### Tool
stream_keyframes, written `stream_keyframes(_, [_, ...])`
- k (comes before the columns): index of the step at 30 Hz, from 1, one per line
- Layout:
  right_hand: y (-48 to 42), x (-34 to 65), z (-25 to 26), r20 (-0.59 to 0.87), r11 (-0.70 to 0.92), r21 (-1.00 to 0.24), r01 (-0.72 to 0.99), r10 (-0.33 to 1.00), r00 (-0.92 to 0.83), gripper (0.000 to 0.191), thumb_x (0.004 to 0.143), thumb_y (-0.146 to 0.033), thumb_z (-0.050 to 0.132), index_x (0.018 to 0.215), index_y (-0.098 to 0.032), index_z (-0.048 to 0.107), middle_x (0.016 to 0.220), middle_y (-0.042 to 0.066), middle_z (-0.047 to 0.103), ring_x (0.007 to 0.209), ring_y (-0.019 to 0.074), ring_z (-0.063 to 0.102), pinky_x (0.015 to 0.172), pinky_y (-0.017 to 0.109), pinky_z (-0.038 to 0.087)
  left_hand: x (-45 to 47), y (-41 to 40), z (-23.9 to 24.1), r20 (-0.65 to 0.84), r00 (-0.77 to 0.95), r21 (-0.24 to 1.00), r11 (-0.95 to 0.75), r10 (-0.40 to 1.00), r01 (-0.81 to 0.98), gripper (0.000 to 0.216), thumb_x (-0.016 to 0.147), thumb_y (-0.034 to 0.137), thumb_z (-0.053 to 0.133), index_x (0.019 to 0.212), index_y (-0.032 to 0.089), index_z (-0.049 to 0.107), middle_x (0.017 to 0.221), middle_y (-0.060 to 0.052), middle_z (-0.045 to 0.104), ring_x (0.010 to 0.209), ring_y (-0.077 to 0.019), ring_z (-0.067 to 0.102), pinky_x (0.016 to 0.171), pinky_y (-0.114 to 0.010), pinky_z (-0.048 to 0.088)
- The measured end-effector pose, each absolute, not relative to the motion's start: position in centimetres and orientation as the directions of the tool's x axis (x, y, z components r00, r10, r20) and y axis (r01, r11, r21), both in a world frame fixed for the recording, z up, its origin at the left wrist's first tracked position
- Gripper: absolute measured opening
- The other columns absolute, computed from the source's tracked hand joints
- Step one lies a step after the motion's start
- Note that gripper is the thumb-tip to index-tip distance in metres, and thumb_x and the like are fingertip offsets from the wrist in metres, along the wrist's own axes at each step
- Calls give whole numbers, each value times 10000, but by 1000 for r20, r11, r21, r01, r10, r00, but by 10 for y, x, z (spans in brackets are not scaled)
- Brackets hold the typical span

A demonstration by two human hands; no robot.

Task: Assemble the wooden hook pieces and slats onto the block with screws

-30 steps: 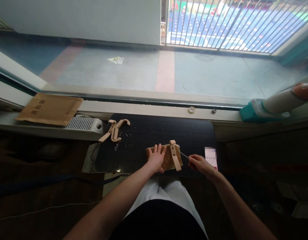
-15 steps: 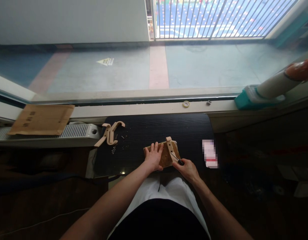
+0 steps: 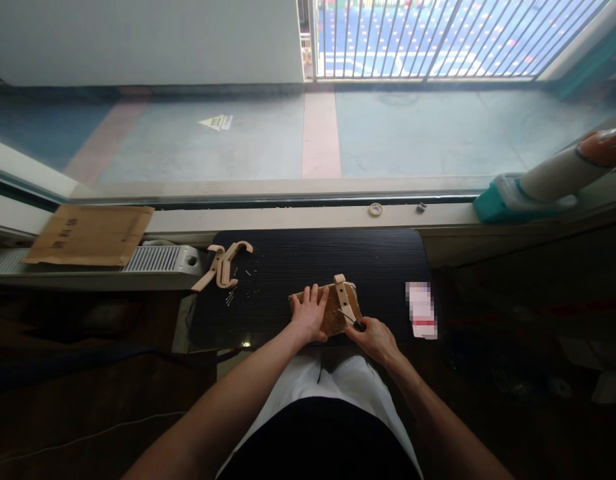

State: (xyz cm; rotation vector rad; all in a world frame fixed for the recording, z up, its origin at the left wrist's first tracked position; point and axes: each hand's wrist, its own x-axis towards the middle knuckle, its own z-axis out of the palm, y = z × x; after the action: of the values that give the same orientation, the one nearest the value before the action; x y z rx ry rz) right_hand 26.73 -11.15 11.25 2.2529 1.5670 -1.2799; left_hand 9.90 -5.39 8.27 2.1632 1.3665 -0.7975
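My left hand [image 3: 309, 317] lies flat with fingers spread on a worn brown board [image 3: 332, 322], near the table's front edge. A pale wooden hook [image 3: 342, 291] with dark holes lies across the board's right part. My right hand [image 3: 377, 339] is closed around the black handle of a screwdriver [image 3: 359, 325]. Its thin shaft points up and left over the lower part of the hook, the tip near the hook's left edge. Whether the tip touches anything I cannot tell. More wooden hooks [image 3: 227, 265] lie on the table's left side, with several screws [image 3: 231, 297] beside them.
The black table [image 3: 298, 253] stands against a window sill [image 3: 268, 219]. On the sill are a small tape roll [image 3: 375, 209], a small grey object [image 3: 421, 208] and a teal container [image 3: 503, 200]. A blurred pinkish item [image 3: 422, 310] lies at right. A brown envelope [image 3: 91, 233] rests on the radiator [image 3: 158, 259].
The screwdriver's tip has shifted slightly left across the hook, towards its left edge. My left hand stays in place on the board. The whole view has shifted a little.
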Motion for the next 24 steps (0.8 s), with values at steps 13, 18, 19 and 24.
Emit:
stream_keyframes(13, [-132, 292, 72, -763, -789, -614, 36, 604, 232, 347, 746, -413, 547, 943, -137, 621, 684, 35, 656, 536, 118, 565, 454, 204, 362, 87, -64, 87, -550, 118, 139, -48, 827, 989, 1172, 533, 675, 620, 1439, 153, 89, 1462, -213, 217, 1279, -389, 281, 952, -509, 306])
stream_keyframes(18, [-111, 263, 58, -765, -717, -643, -269, 622, 168, 302, 695, -354, 621, 940, -178, 615, 953, 72, 679, 816, 168, 642, 608, 231, 474, 84, -57, 82, -588, -88, 248, 283, 804, 926, 829, 712, 520, 552, 1368, 106, 260, 1215, -195, 510, 1107, -291, 512, 875, -341, 387])
stream_keyframes(19, [-105, 260, 55, -752, -702, -657, -274, 637, 171, 299, 693, -352, 624, 936, -178, 615, 954, 71, 679, 840, 174, 640, 617, 232, 476, 84, -56, 80, -604, -86, 264, 300, 792, 917, 755, 718, 468, 564, 1332, 102, 321, 1182, -190, 530, 1081, -283, 532, 861, -320, 396])
stream_keyframes(24, [-85, 263, 50, -719, -703, -695, -153, 678, 153, 286, 668, -348, 626, 883, -161, 615, 867, 71, 686, 781, 186, 646, 577, 240, 471, 73, -57, 66, -597, -72, 381, 362, 799, 851, 603, 710, 330, 589, 1252, 112, 441, 1132, -161, 561, 1034, -251, 564, 852, -282, 413])
